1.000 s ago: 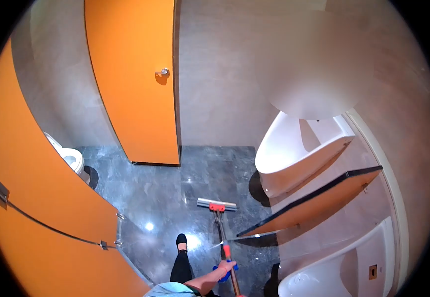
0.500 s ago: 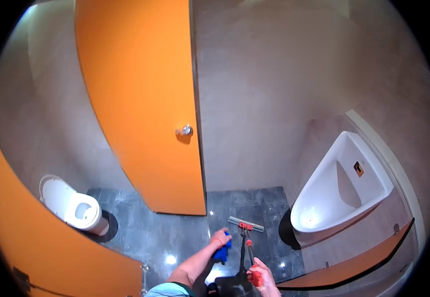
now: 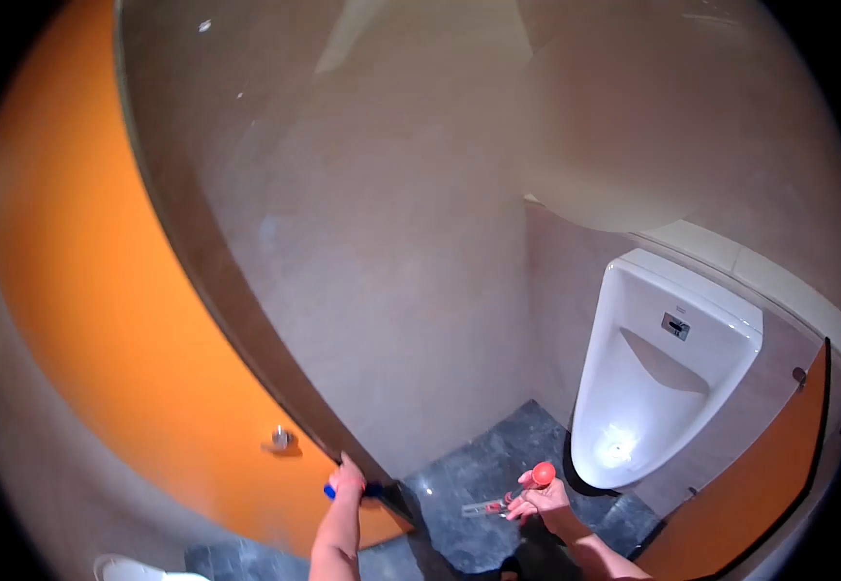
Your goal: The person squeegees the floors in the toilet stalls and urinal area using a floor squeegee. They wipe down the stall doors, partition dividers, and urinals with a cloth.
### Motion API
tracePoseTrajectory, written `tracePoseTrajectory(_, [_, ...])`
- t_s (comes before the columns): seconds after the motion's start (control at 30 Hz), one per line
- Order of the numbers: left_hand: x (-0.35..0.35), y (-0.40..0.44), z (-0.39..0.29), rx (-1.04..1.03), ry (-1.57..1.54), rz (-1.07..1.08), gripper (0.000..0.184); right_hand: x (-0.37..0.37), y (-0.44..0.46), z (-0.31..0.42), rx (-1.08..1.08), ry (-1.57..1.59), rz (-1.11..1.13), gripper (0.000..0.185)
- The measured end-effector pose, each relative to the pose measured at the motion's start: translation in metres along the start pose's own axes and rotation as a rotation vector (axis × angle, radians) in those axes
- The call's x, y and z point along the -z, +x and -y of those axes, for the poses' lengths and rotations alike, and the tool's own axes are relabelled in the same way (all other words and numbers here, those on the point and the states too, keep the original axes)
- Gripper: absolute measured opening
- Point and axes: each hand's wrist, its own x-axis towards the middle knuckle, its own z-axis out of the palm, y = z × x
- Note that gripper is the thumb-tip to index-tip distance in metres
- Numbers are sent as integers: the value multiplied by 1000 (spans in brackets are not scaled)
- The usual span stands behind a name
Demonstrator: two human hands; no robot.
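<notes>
My left hand (image 3: 347, 478) is at the edge of the orange door (image 3: 164, 320), low down past its metal handle (image 3: 280, 439). It grips a blue cloth (image 3: 331, 491), which shows on both sides of the hand. My right hand (image 3: 546, 500) is closed round the pole of a floor squeegee, whose round red handle end (image 3: 544, 473) points up toward me. Below, the squeegee head (image 3: 484, 508) is near the dark tiled floor (image 3: 459, 474); whether it touches is hard to tell. Most of the pole hides behind my fingers.
A white urinal (image 3: 648, 397) hangs on the wall to the right, with an orange partition (image 3: 755, 494) beside it. Part of a white toilet (image 3: 144, 569) shows at the bottom left. A grey wall (image 3: 372, 252) stands ahead.
My view has turned right and closer to the urinal. My left hand with the cloth has come to the door's edge. The squeegee's handle has tipped up toward me.
</notes>
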Motion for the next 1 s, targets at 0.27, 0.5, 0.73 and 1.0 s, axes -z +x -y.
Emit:
tracePoseTrajectory(0.27, [-34, -2, -3, 115, -79, 3, 44, 34, 183, -3, 1024, -1604, -544, 16])
tracePoseTrajectory(0.5, [-41, -23, 12, -7, -92, -12, 68, 17, 267, 23, 319, -950, -506, 20])
tracePoseTrajectory(0.73, [-129, -84, 57, 231, -519, 265, 53, -64, 362, 27, 239, -199, -176, 23])
tracePoseTrajectory(1.0, [-145, -156, 94, 703, -750, 42, 72, -183, 499, 2, 25, -263, 89, 20])
